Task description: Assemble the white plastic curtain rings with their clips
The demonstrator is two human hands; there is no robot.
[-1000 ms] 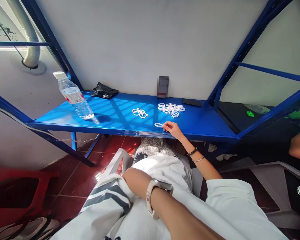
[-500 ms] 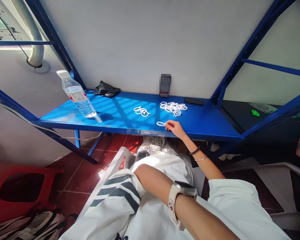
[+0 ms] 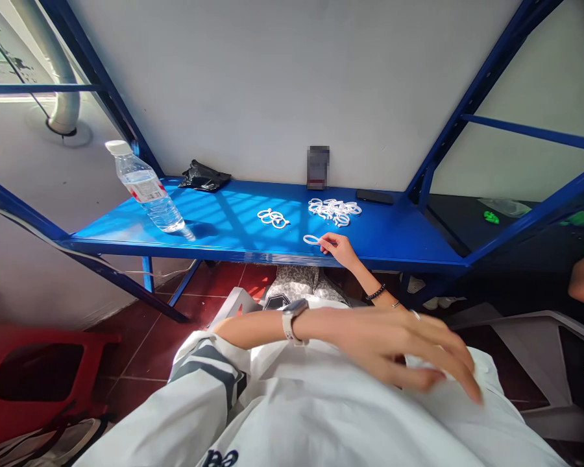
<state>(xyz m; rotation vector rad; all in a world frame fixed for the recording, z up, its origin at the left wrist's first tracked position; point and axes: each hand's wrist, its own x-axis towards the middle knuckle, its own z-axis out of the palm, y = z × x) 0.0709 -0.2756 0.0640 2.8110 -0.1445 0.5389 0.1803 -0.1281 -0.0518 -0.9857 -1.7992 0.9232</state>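
My right hand (image 3: 337,248) rests at the front part of the blue table (image 3: 394,240), its fingers pinched on a small white ring (image 3: 312,240). Behind that hand lies a pile of similar white rings (image 3: 335,211), some with little knobs or joints on them. A smaller group of white rings (image 3: 273,218) sits to the left of the pile. My left hand (image 3: 409,347), with a watch on its wrist, hovers across my body in front of my white shirt. Its fingers are loosely bent and apart, slightly blurred, and hold nothing I can see.
A water bottle (image 3: 148,188) stands at the table's left end. Behind are a black plastic bag (image 3: 204,176), a dark pixelated object (image 3: 318,167) against the wall and a flat black item (image 3: 374,196). Blue frame posts rise on both sides. A red stool (image 3: 92,383) is lower left.
My left forearm has pulled back leftward, bringing the left hand into view over my shirt. My right hand still holds the ring in nearly the same place. The view has shifted slightly.
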